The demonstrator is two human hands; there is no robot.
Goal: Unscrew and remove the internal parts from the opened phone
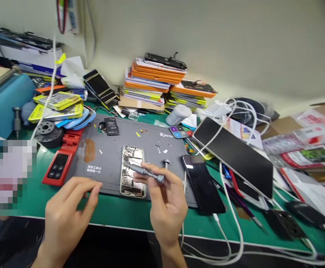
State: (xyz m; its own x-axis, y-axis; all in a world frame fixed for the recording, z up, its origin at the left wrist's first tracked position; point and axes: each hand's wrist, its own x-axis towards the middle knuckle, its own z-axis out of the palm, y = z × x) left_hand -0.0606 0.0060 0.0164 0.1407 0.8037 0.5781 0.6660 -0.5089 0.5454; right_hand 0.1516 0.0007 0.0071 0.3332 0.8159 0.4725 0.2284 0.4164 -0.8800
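Evidently the opening-up is done, as the phone [129,182] lies on the grey mat [109,149] on the green tabletop [123,212] with its insides bare and no cover on, so closing it is still undone, while a black battery [111,126] lies apart on the mat (whether from this phone, I cannot tell). The right hand [166,201] has its fingers curled around a grey screwdriver [142,170] above the phone; the left hand [70,208], loosely half-open, seems to hold nothing

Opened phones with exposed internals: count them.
1: the opened phone near the front edge of the gray mat, partly behind the screwdriver in the right hand. Others may be hidden.
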